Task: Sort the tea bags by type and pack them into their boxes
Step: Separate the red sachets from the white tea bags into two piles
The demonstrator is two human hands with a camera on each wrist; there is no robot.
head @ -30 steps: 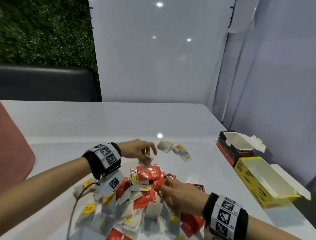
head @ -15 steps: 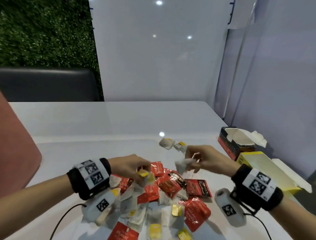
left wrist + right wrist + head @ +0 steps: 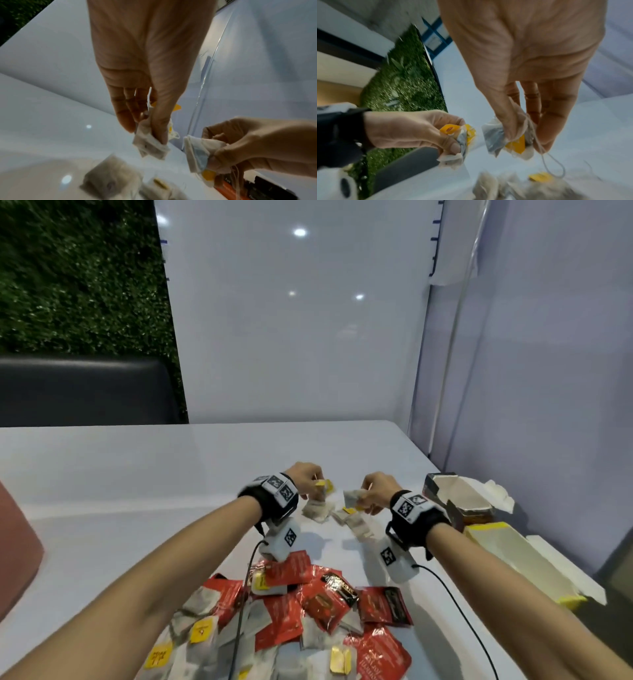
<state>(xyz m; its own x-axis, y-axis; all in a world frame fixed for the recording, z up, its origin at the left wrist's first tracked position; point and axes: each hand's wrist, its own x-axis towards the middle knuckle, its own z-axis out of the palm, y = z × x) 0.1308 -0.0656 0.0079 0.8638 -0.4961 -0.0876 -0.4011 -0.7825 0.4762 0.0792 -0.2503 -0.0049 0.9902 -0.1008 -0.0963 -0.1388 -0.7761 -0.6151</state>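
Observation:
My left hand (image 3: pixel 310 484) pinches a white tea bag (image 3: pixel 150 144) with a yellow tag (image 3: pixel 323 484) between thumb and fingers. My right hand (image 3: pixel 371 496) pinches another white tea bag (image 3: pixel 494 138) with a yellow tag, its string dangling. Both hands hover side by side over a small group of white tea bags (image 3: pixel 320 510) lying on the white table (image 3: pixel 137 474). A mixed heap of red sachets (image 3: pixel 380 655) and white yellow-tagged bags (image 3: pixel 200 631) lies near me. The open red and black box (image 3: pixel 455 498) and open yellow box (image 3: pixel 513 559) stand at the right.
A glass partition (image 3: pixel 479 337) rises along the table's right edge behind the boxes. A dark bench back (image 3: pixel 85 392) and green foliage wall (image 3: pixel 68 268) lie beyond the far edge. A reddish object (image 3: pixel 17 546) sits at the left. Cables (image 3: pixel 455 604) trail from both wrists.
Both hands have moved away from the heap to the far small group, each carrying a white tea bag. They now sit close together above that group.

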